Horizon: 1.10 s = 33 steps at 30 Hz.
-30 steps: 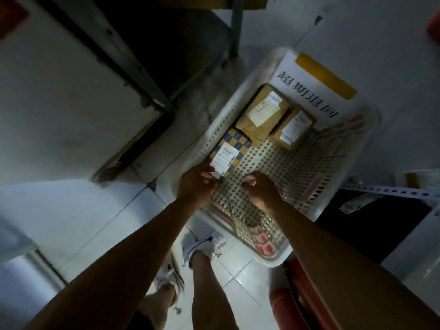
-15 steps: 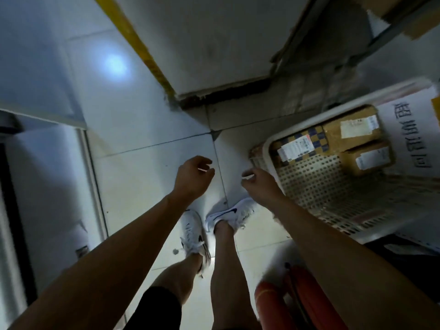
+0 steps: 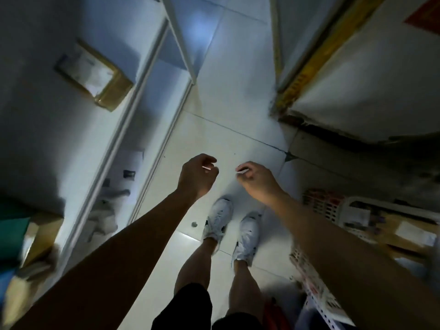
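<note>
Both my hands hang over the white tiled floor, above my white shoes. My left hand has loosely curled fingers and holds nothing. My right hand is likewise loosely curled and holds nothing. The white perforated basket with brown parcels lies at the right edge, behind my right forearm.
A white metal shelf runs along the left, with a taped brown parcel on it and more packages at the lower left. A white panel with a yellow edge stands at the upper right. Something red lies by my right leg.
The view has swung left, away from the basket and toward the shelf. My hands left the checkered parcel in the basket and now hang over the floor.
</note>
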Available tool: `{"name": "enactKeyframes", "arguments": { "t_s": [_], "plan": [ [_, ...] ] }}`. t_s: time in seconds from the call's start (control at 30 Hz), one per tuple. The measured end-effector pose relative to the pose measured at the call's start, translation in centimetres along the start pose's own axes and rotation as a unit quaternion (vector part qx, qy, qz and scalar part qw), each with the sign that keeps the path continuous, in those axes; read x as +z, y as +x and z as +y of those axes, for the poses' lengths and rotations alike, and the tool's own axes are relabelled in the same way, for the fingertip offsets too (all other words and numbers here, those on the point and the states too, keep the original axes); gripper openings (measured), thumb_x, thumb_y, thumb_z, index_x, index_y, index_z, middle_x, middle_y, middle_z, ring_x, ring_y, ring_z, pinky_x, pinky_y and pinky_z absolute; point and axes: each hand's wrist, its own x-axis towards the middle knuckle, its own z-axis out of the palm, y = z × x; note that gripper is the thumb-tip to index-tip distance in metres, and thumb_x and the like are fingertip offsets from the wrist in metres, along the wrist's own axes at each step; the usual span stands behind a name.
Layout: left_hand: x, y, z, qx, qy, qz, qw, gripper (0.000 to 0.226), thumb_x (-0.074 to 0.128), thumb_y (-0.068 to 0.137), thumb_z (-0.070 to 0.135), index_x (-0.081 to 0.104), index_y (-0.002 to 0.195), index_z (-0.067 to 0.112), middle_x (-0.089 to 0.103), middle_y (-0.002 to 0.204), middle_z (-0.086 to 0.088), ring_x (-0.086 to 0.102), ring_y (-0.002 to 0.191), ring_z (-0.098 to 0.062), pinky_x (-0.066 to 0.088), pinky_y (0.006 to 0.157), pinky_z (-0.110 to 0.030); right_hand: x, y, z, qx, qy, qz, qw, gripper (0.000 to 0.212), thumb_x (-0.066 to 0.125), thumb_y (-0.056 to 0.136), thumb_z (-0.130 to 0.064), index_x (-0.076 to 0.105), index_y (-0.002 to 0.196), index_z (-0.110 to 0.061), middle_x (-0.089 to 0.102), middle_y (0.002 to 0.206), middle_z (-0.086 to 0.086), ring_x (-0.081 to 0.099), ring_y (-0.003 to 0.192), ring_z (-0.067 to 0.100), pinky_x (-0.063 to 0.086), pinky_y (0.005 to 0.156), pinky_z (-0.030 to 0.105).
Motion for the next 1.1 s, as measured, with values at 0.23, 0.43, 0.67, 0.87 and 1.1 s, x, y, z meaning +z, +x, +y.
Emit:
{"name": "enactKeyframes", "arguments": {
  "t_s": [0.23, 0.43, 0.67, 0.87, 1.1],
  "plan": [
    [-4.7, -3.7, -6.7, -0.140, -0.132, 0.114, 0.975, 0.015, 0.067, 0.092, 0.019, 0.071, 0.104, 0.028, 0.070, 0.095, 0.010, 0.068, 0.086, -0.011, 0.046, 0.060, -0.017, 7.9, 0.8, -5.3, -0.100, -0.058, -0.067, 0.991, 0.014, 0.063, 0.094, -0.017, 0.072, 0.105, -0.016, 0.075, 0.098, 0.003, 0.067, 0.086, 0.014, 0.050, 0.084, 0.025],
    [-7.9, -7.8, -11.7, -0.205, -0.242, 0.232, 0.919, 0.020, 0.067, 0.092, 0.017, 0.073, 0.110, 0.022, 0.069, 0.096, 0.010, 0.061, 0.079, 0.001, 0.039, 0.054, 0.000, 13.7, -0.7, -8.0, -0.211, -0.101, -0.092, 0.968, 0.012, 0.066, 0.090, -0.013, 0.074, 0.099, -0.016, 0.075, 0.090, 0.002, 0.070, 0.084, 0.020, 0.055, 0.086, 0.037],
    [-10.2, -13.1, -18.4, -0.244, -0.317, 0.310, 0.863, 0.026, 0.066, 0.094, 0.014, 0.070, 0.119, 0.013, 0.073, 0.109, -0.006, 0.066, 0.085, -0.015, 0.049, 0.060, -0.010, 20.2, -3.8, -10.0, -0.222, -0.115, -0.168, 0.954, 0.013, 0.063, 0.096, -0.020, 0.071, 0.105, -0.017, 0.072, 0.095, -0.001, 0.067, 0.086, 0.018, 0.052, 0.077, 0.025],
    [-12.1, -16.1, -24.1, -0.165, -0.227, 0.437, 0.854, 0.026, 0.065, 0.088, 0.019, 0.068, 0.114, 0.016, 0.070, 0.108, -0.003, 0.068, 0.095, -0.017, 0.060, 0.087, -0.042, 28.2, -5.3, -8.5, -0.214, -0.057, -0.201, 0.954, 0.017, 0.062, 0.098, -0.022, 0.070, 0.111, -0.014, 0.072, 0.098, -0.001, 0.067, 0.088, 0.014, 0.055, 0.081, 0.025],
    [-20.4, -14.6, -30.2, -0.083, 0.163, 0.503, 0.845, 0.058, 0.071, 0.078, 0.029, 0.061, 0.129, 0.004, 0.053, 0.130, -0.025, 0.049, 0.118, -0.045, 0.038, 0.099, -0.043, 36.3, -6.6, -5.4, -0.226, 0.052, -0.194, 0.953, 0.008, 0.063, 0.097, -0.015, 0.068, 0.100, -0.020, 0.072, 0.086, -0.004, 0.072, 0.085, 0.015, 0.055, 0.080, 0.025]
  ]
}}
